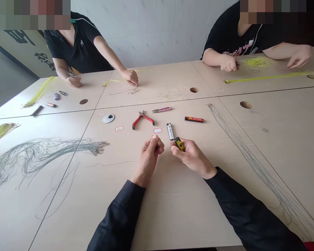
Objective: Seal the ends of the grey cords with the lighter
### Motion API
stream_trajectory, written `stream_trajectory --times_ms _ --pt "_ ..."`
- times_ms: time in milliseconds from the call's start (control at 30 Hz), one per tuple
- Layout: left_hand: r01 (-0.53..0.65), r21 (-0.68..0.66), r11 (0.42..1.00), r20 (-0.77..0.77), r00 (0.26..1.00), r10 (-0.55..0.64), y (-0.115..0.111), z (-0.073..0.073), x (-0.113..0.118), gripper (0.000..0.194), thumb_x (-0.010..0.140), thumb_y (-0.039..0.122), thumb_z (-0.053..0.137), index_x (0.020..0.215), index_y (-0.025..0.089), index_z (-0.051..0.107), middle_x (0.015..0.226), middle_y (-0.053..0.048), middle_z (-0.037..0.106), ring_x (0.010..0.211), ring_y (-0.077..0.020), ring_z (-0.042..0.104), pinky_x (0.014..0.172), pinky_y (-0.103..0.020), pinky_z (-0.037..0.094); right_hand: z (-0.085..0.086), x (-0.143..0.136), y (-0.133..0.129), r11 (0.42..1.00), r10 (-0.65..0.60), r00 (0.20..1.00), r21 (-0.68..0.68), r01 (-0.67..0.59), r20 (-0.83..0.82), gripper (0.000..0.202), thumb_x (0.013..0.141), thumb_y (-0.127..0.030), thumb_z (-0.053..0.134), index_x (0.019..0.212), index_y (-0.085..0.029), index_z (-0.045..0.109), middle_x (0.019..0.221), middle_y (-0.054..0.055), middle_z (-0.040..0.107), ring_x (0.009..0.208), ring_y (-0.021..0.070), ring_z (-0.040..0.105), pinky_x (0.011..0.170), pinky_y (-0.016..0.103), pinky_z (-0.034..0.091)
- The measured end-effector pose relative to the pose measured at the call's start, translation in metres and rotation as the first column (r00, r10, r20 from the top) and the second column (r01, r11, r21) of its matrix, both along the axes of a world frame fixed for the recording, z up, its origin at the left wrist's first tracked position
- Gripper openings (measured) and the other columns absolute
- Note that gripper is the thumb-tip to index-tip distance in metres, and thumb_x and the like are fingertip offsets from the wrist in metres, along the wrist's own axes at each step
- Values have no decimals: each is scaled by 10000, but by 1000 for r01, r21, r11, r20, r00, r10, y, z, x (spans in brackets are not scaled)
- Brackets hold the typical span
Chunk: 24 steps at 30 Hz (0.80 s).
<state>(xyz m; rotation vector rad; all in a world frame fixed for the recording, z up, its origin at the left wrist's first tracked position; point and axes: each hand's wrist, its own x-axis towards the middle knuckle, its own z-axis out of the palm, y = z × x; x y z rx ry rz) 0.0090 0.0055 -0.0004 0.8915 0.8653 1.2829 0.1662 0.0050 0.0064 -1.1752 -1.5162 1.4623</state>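
My left hand [151,153] is closed in a pinch above the middle of the table. A thin cord [112,163] trails out to the left from beneath it; the end at the fingers is too small to make out. In my right hand [192,156] is a yellow and black lighter [179,143], its top pointing up and away from me. Just beyond it lies a white lighter [170,131]. Farther off are red-handled pliers [143,119], pink thread snips [161,109] and a red lighter [194,119].
Bundles of grey-green cords lie at left [60,150] and right [240,146]. A round metal disc [108,118] and small labels [157,130] sit ahead. Two people work across the table [183,202] with yellow cords [267,77]. The tabletop has seams and round holes [246,105].
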Motion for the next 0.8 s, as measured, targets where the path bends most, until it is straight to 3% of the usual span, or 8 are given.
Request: stream_trajectory --times_ms 67,167,300,400,533,800 --pt "-30 -11 999 -77 997 29 1 1 -5 257 893 420 561 812 176 575 618 34 399 585 -101 356 600 -238 324 1 1 -1 999 9 998 -36 -11 -60 179 877 -336 544 777 -199 486 638 -66 301 540 87 231 495 232 240" --pt "2 28 1000 -329 944 7 -1 3 -11 226 863 381 606 919 166 646 672 17 466 629 -109 392 608 -235 324 0 3 0 999 -29 997 -40 26 -72 191 878 -370 561 812 -195 522 634 -68 310 527 83 236 490 232 243" --pt "154 60 986 -545 833 -97 -8 3 -9 243 880 379 572 787 156 590 659 26 427 616 -102 356 570 -233 290 -1 2 2 999 -47 999 12 47 -18 186 869 -368 564 830 -186 552 645 -62 344 552 91 276 515 234 269" --pt "169 83 982 -644 761 -77 -10 -2 -6 317 899 342 508 649 169 422 609 46 324 575 -88 284 527 -227 245 -1 0 1 998 -29 998 59 26 60 180 852 -342 562 775 -185 520 653 -55 351 586 103 292 531 241 276" --pt "157 86 984 -691 721 -54 -10 -6 -4 307 885 286 468 627 181 338 595 51 279 557 -83 246 498 -223 212 -2 -2 0 997 -8 990 82 -3 139 197 854 -342 541 743 -189 486 651 -52 344 590 107 286 536 251 268" --pt "144 91 985 -647 761 -52 -9 0 3 287 878 280 453 634 186 336 599 53 284 558 -85 255 507 -221 234 -2 0 3 1000 25 999 -8 -25 29 199 846 -345 540 746 -192 462 650 -54 316 565 97 266 526 246 247"
